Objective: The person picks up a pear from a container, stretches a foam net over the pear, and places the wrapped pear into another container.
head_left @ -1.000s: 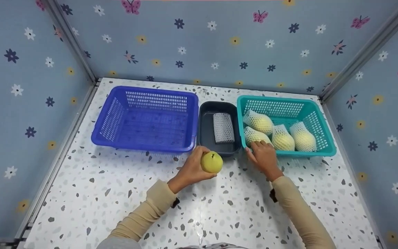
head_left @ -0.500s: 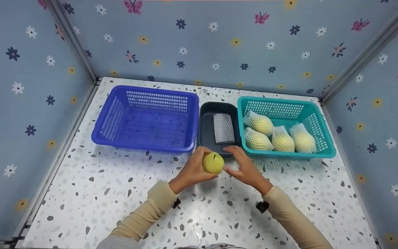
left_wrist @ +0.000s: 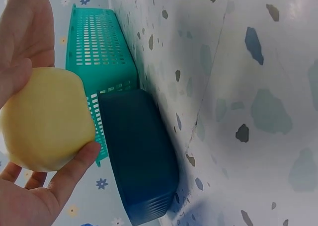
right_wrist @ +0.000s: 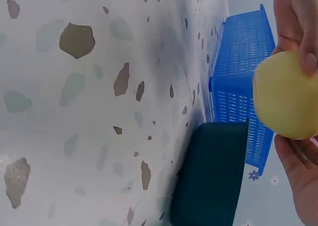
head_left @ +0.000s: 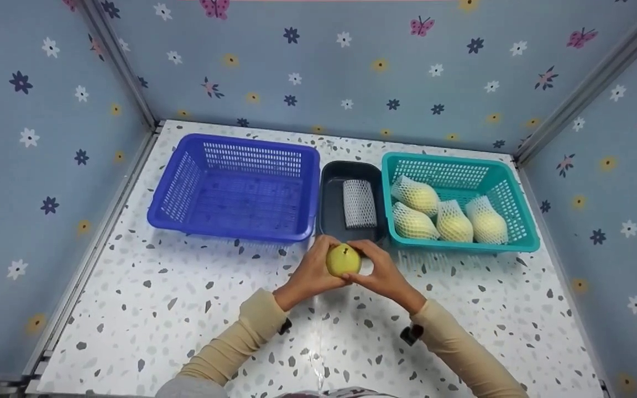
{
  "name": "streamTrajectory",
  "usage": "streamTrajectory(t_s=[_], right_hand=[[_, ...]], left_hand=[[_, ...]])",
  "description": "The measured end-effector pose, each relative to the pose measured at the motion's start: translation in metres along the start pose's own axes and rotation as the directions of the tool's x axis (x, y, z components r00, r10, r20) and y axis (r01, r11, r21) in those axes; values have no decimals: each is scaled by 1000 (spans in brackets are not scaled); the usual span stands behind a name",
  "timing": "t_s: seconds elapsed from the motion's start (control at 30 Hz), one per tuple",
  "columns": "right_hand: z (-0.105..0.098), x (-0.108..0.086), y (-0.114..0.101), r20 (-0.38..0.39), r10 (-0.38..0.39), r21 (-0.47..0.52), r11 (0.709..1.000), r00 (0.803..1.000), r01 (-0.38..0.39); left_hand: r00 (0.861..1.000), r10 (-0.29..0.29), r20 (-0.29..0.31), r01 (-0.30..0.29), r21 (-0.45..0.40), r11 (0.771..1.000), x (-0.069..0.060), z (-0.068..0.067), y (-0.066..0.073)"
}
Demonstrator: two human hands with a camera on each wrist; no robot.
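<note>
In the head view, a yellow pear with its stem up is held above the table, in front of the dark tray. My left hand grips it from the left, and from the right the thumb and fingers of my right hand hold it too. Smooth bare skin shows on the pear in the left wrist view. A flattened white foam net sleeve lies in the tray. To the right, a teal basket contains several pears in foam nets.
A blue basket with no fruit visible in it stands left of the tray. All three containers sit side by side along the back of the speckled table. Flower-patterned panels enclose the back and sides.
My right hand has left the netted pear in the teal basket, moved left and taken hold of the bare pear. My left hand has kept its grip, shifting only slightly.
</note>
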State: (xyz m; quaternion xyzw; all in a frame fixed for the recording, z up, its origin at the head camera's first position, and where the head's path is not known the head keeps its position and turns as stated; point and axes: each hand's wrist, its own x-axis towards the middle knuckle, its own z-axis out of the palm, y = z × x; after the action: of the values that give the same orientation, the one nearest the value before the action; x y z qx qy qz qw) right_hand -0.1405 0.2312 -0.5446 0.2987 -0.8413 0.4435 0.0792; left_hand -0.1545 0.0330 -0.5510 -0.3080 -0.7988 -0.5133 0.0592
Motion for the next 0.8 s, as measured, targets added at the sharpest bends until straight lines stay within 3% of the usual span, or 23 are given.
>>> streamTrajectory(t_s=[0.4, 0.63, 0.8], right_hand=[[6, -6, 8, 47, 82, 41, 996, 996, -83], [1, -2, -18, 68, 74, 39, 996, 995, -77], [8, -7, -4, 79, 110, 35, 993, 991, -113]], left_hand=[[997, -68, 46, 64, 80, 995, -6, 11, -8], [990, -115, 81, 110, 63, 992, -9, 17, -13], [987, -125, 104, 117, 73, 990, -11, 20, -18]])
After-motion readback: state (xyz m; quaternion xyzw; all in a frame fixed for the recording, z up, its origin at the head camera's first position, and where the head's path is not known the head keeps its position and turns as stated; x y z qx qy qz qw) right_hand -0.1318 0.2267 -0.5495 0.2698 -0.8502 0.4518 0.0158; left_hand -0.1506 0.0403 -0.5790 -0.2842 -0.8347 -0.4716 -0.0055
